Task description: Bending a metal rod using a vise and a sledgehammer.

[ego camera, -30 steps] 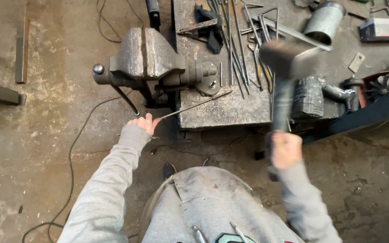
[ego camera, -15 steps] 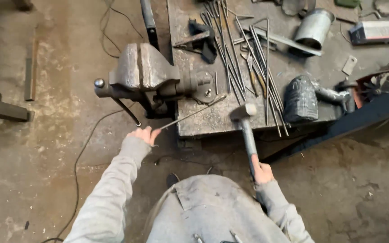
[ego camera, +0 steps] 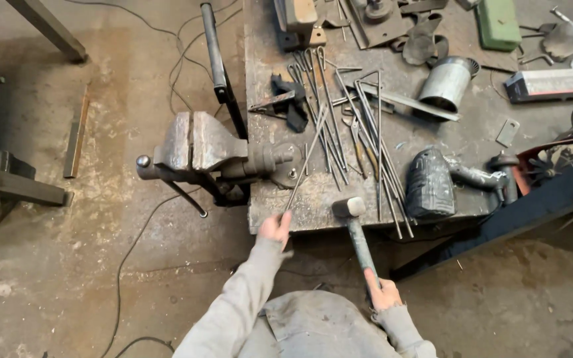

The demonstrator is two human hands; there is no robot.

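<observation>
My left hand [ego camera: 276, 229] grips the near end of a thin metal rod [ego camera: 305, 163] that lies slanted across the steel workbench [ego camera: 270, 79], its far end among a pile of similar rods [ego camera: 356, 132]. A hammer [ego camera: 355, 229] is in my right hand [ego camera: 382, 293], held by the handle, with its head low at the bench's front edge. The big bench vise [ego camera: 197, 154] sits bolted at the bench's left corner, just left of my left hand.
An angle grinder [ego camera: 445, 182] lies at the bench's front right. Further back are a metal cylinder [ego camera: 447, 83], a green box [ego camera: 497, 23] and scrap pieces. Cables trail over the concrete floor [ego camera: 67, 265]. A dark beam [ego camera: 518, 215] leans at the right.
The hammer came down from high over the bench to its front edge. My left hand shifted right from the vise and turned the rod to point further up the bench.
</observation>
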